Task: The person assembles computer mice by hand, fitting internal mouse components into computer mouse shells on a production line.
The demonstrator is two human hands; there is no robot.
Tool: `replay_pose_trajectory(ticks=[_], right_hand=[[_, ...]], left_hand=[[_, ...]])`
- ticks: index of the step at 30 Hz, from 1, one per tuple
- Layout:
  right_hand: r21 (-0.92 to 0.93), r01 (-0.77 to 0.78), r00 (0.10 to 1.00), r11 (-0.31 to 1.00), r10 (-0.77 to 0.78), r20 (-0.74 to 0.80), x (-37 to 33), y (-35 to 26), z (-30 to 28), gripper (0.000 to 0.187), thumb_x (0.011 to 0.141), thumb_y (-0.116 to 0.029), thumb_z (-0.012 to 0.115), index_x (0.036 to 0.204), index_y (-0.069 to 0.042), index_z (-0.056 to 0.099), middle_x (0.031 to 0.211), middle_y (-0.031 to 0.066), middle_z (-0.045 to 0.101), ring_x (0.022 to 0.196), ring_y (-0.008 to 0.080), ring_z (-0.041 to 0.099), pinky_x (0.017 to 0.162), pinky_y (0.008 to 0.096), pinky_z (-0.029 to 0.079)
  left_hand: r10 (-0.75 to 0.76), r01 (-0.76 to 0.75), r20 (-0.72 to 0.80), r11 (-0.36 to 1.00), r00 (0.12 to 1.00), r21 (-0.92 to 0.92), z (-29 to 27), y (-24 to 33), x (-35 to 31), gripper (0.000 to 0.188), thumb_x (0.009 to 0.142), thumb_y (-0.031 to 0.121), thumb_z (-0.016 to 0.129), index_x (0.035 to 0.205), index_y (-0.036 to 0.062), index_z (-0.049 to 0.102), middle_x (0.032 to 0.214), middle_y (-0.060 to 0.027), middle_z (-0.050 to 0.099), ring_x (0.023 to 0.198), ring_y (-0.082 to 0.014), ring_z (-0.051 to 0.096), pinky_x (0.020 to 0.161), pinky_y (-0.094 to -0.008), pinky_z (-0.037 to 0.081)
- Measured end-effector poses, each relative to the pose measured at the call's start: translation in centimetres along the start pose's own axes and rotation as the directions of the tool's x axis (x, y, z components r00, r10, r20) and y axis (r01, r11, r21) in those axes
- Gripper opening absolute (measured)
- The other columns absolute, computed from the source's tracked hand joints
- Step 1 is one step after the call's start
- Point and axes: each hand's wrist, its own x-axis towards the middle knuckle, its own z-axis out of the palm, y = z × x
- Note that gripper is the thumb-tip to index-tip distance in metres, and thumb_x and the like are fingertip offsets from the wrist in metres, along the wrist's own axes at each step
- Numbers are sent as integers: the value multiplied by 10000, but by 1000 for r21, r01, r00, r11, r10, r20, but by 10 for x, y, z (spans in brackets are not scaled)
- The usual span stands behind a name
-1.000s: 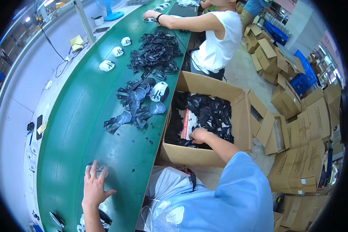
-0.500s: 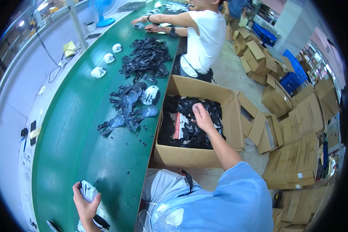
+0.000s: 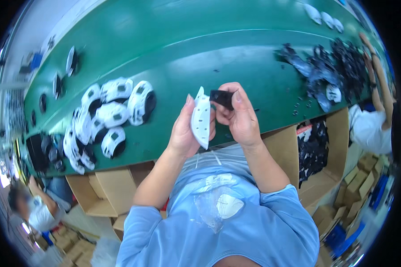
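Note:
My left hand (image 3: 181, 133) is closed around a white curved plastic shell (image 3: 201, 119) with several small dark slots, held upright in front of my chest. Between the thumb and fingers of my right hand (image 3: 245, 122) is a small flat black piece (image 3: 221, 99). One end of it meets the shell's upper right edge; whether they touch is hard to tell. Both hands are above the near edge of the green bench (image 3: 178, 66). To their left lies a group of white shells with black parts (image 3: 114, 114).
At the right of the bench are a heap of dark plastic pieces (image 3: 321, 73) and small black bits (image 3: 295, 112). A carton (image 3: 335, 133) of black pieces stands below. Another carton (image 3: 116, 191) is at the near left. Co-workers (image 3: 373, 129) are at both ends.
My view has swung from the right-hand carton to the bench before me. My right hand has left the carton and now holds a black piece; my left has brought a white shell alongside it.

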Motion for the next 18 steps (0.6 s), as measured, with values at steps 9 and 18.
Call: replay_pose_trajectory(ticks=[9,18], right_hand=[[-620,241,969,747,-157,188,-8,15,16,487,950,-221,530,1365,35,551,983,124,508,881,216,498,765,325,437],[-747,416,909,518,-200,367,-5,-16,-16,558,833,-197,708,1346,1,612,1016,131,565,891,275,532,783,375,463]], left_hand=[[471,-439,-198,879,859,185,-21,-9,-14,395,1020,385,593,1271,99,490,1146,-49,614,1070,-169,616,942,-355,507],[-127,167,159,949,979,-266,-39,28,-5,371,1053,417,510,1223,93,572,1046,-52,668,926,-168,675,795,-333,572]])
